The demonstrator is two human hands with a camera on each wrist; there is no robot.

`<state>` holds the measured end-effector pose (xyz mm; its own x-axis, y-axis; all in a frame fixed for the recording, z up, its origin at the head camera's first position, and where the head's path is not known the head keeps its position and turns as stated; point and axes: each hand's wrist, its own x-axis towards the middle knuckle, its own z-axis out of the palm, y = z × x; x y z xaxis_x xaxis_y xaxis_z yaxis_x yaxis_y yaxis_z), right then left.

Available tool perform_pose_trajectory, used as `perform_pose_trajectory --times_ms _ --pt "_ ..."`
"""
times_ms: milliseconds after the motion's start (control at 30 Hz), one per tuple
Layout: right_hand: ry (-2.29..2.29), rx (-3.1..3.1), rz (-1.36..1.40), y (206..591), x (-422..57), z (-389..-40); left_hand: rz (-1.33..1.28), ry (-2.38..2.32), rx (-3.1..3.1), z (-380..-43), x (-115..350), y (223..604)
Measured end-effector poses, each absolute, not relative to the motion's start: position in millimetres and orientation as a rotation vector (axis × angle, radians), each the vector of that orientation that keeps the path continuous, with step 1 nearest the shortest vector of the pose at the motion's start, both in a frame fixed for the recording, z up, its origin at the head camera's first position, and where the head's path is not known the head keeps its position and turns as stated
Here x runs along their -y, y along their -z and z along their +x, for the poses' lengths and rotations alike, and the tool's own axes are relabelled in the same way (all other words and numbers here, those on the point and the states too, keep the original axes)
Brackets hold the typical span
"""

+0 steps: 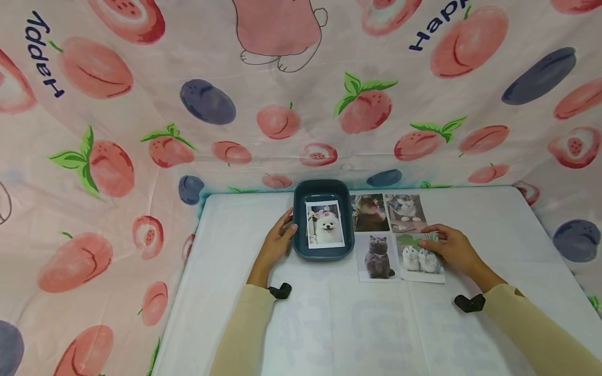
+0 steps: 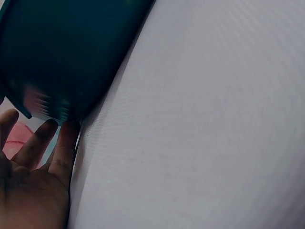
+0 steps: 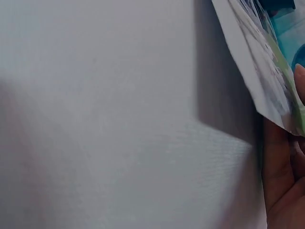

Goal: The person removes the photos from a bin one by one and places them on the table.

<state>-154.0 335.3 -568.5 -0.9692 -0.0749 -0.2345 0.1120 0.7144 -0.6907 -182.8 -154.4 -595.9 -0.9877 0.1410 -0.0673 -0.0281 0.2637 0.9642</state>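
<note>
A dark teal tray (image 1: 323, 257) stands on the white table, with a photo card of a white dog (image 1: 326, 224) lying in it. My left hand (image 1: 276, 241) rests against the tray's left side; in the left wrist view its fairly straight fingers (image 2: 66, 148) touch the tray wall. My right hand (image 1: 453, 250) pinches the right edge of a photo card of two small white animals (image 1: 418, 261), thumb on top and fingers below. That card (image 3: 267, 71) is tilted up off the table in the right wrist view, casting a shadow.
Left of the held card lies a grey cat photo card (image 1: 378, 258). Behind these are a dark brownish photo card (image 1: 370, 213) and another cat photo card (image 1: 405, 209). A peach-patterned cloth (image 1: 291, 151) hangs behind and beside the white table (image 1: 301, 313).
</note>
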Motion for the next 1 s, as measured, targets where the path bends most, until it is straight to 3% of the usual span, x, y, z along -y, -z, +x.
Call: perform_pose_trajectory --times_ms 1000 --pt "1.087 -2.867 0.050 555 -345 -162 0.118 -1.837 -2.376 -184 155 598"
